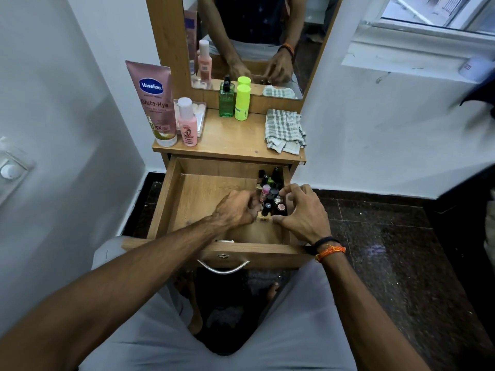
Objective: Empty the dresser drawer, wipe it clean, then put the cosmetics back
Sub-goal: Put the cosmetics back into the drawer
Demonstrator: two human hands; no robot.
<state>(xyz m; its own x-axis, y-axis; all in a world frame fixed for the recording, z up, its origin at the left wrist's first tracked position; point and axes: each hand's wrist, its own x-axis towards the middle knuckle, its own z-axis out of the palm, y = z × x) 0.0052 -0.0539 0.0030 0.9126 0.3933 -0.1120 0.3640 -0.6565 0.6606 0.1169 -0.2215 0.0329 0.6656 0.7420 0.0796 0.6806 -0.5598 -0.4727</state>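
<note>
On the dresser top [227, 140], from the left: pink tube [156, 103], small pink bottle [187, 121], green bottle [226, 99], yellow bottle [242, 103], checked cloth [284, 131]. Below, open drawer [171, 199], bare at left, cosmetics [270, 194] clustered upright in its right rear corner. Left hand [235, 210] curled at the cluster's left edge, grip impossible to tell. Right hand [302, 210] loosely open, fingers arched beside the cluster's right.

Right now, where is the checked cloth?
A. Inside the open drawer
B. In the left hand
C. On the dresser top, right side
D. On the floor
C: the checked cloth lies crumpled on the dresser top at its right side, above the open drawer, with neither hand on it.
</note>
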